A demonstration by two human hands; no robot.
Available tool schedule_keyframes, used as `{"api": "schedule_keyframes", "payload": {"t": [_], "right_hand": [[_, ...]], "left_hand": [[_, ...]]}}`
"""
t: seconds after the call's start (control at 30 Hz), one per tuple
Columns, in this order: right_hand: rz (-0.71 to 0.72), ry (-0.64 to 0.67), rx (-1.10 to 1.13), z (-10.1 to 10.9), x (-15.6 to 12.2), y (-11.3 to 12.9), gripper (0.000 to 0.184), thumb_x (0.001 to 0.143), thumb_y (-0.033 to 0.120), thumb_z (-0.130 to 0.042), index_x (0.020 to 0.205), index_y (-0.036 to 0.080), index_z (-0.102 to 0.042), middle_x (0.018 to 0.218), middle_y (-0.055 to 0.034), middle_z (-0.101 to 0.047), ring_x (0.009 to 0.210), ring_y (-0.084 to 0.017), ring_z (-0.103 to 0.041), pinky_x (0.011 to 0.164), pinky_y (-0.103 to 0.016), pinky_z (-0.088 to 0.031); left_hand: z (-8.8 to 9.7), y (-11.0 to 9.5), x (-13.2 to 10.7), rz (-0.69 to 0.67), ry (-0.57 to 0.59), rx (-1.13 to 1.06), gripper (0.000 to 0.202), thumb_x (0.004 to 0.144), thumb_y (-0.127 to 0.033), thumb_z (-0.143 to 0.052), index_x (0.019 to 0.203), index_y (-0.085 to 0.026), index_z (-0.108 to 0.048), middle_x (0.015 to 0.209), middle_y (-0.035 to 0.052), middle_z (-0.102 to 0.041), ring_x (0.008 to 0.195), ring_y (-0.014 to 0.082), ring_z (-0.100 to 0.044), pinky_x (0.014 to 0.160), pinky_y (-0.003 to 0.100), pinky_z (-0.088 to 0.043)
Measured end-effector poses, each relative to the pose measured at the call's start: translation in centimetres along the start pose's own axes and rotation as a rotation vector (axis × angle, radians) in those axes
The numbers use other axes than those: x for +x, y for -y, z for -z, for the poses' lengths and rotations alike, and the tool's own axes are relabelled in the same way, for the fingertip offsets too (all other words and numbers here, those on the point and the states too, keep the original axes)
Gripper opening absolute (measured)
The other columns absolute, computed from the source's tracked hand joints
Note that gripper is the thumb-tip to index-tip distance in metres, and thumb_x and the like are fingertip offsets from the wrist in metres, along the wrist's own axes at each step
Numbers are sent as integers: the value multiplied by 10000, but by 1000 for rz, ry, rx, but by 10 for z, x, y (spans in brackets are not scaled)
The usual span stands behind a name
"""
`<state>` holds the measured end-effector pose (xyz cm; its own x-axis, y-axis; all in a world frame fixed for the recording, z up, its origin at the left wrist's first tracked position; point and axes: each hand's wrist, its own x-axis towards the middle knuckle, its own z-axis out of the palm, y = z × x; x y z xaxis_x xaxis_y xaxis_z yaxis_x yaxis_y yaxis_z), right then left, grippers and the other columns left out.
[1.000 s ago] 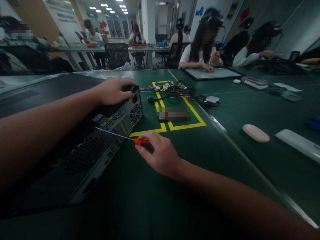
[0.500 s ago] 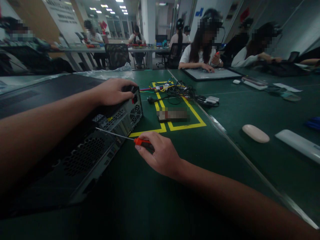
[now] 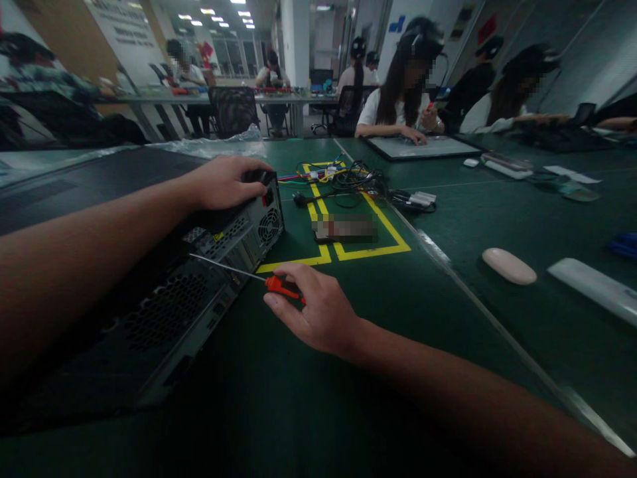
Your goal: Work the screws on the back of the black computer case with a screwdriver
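A black desktop computer case (image 3: pixel 209 309) lies on the green table at the left, its vented rear panel facing me and to the right. My left hand (image 3: pixel 226 182) grips the far upper corner of that panel, above the power supply fan; some of its fingers are hidden. An orange-and-black screwdriver (image 3: pixel 279 287) is in my right hand (image 3: pixel 321 309), held between thumb and fingers. Its long thin shaft points left to the panel, and the tip meets the rear edge near the middle vents. Whether a screw sits under the tip is too dark to tell.
Tangled black cables (image 3: pixel 358 178) and a pixelated flat object (image 3: pixel 346 229) lie by yellow tape (image 3: pixel 378 251). A beige oval object (image 3: pixel 509 266) and a white bar (image 3: pixel 592 285) are at the right. Across the table, a person works at a flat panel (image 3: pixel 428 149).
The screwdriver handle has turned slightly in my right hand, and my thumb and fingers have shifted on it. The tip stays about in place. My left hand and the case have not moved.
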<state>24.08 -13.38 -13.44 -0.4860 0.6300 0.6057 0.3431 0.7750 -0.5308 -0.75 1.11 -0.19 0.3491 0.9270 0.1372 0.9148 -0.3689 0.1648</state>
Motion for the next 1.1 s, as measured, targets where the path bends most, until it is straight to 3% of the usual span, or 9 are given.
{"api": "schedule_keyframes", "payload": {"t": [0.33, 1.1], "right_hand": [[26, 34, -45, 0, 1, -2, 181, 1156, 332, -648, 1286, 213, -688, 1156, -95, -830, 1020, -242, -794, 902, -375, -618], [37, 2, -22, 1, 1, -2, 190, 1154, 337, -658, 1284, 202, -689, 1154, -100, -831, 1000, -243, -795, 874, -354, -606]], "left_hand": [[0, 1, 0, -1, -2, -15, 806, 930, -577, -618, 1652, -229, -699, 1559, 165, -759, 1366, 468, -714, 1229, 600, -536], [-1, 2, 1, -9, -7, 9, 793, 958, -557, -573, 1648, -188, -699, 1531, 156, -772, 1384, 426, -712, 1257, 549, -525]]}}
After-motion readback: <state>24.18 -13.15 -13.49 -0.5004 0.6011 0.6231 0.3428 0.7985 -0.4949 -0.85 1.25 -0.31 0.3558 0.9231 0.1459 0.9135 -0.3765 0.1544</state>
